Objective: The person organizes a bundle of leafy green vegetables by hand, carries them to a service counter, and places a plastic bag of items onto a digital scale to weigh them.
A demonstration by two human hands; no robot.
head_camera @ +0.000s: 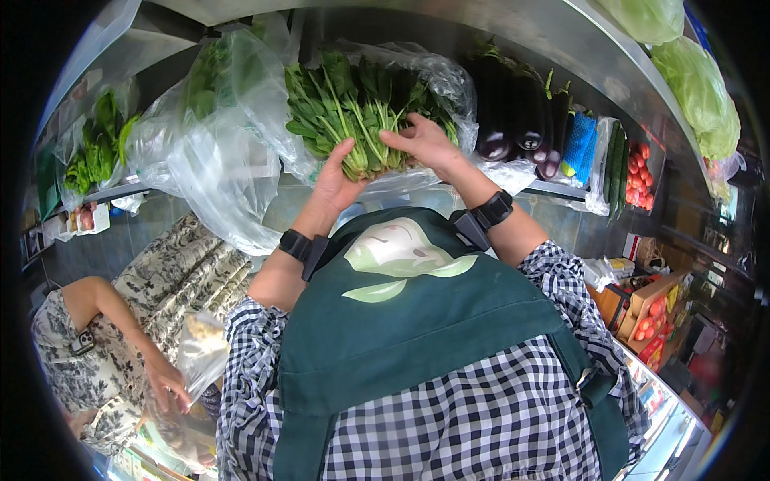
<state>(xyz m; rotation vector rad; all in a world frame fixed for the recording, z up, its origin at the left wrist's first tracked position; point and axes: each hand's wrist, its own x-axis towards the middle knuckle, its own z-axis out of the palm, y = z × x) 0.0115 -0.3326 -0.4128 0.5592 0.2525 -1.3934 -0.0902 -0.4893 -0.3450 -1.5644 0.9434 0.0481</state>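
Observation:
A heap of leafy greens (337, 114), which look like spinach, lies on a shelf before me, stem ends toward me. My left hand (338, 183) grips the near left side of the stems, thumb on top and its other fingers hidden beneath. On the right, my right hand (426, 144) grasps stems of the same greens, with thumb and forefinger over them and the remaining fingers partly hidden. A clear plastic bag (454, 78) is bunched behind and around the heap's right side.
Left of the greens hang large plastic bags (210, 150). To the right are eggplants (499, 114), blue-netted produce (580, 144), cucumbers (616, 162) and tomatoes (639, 177). Lettuces (698, 96) sit on an upper shelf. Another person's hand (167, 379) is at a bag (201, 355) at lower left.

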